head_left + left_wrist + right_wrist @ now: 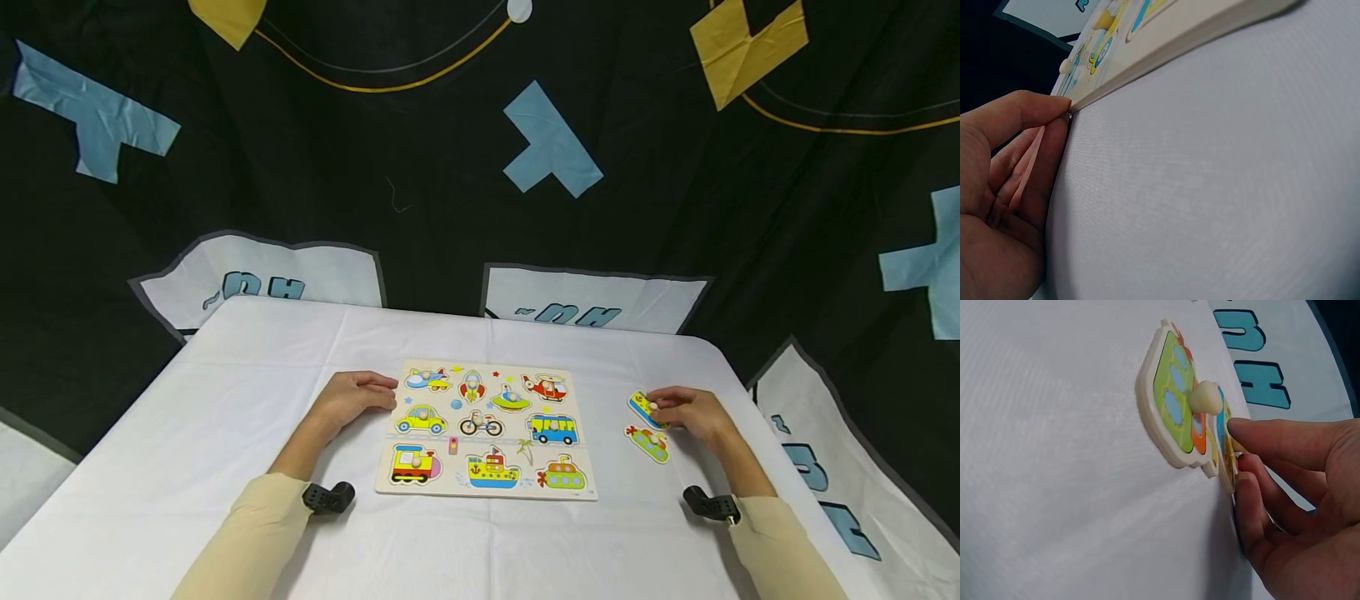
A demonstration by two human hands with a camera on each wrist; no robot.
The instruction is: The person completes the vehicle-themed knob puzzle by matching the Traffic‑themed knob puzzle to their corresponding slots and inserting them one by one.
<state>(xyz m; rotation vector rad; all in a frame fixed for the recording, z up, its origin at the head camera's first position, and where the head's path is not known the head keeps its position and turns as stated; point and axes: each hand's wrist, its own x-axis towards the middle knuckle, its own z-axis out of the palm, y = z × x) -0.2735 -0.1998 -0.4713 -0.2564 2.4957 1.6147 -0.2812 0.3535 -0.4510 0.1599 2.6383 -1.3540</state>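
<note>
A wooden peg puzzle board (480, 492) printed with colourful vehicles lies flat on the white table. My left hand (356, 402) is at the board's left edge; in the left wrist view its thumb (1038, 107) and a finger pinch that edge. To the right of the board, my right hand (693, 412) pinches a yellow and blue boat puzzle piece (641, 404) by its knob. In the right wrist view the boat piece is mostly hidden behind a green submarine puzzle piece (1172, 400). That submarine piece (648, 444) lies just nearer to me, its pale knob (1205, 399) upward.
White cloth covers the table (525, 558), with a bare stretch between the board and the loose pieces. A black curtain (450, 208) with blue and yellow patches hangs behind. Each wrist wears a small black camera, the left one (328, 498) over the cloth.
</note>
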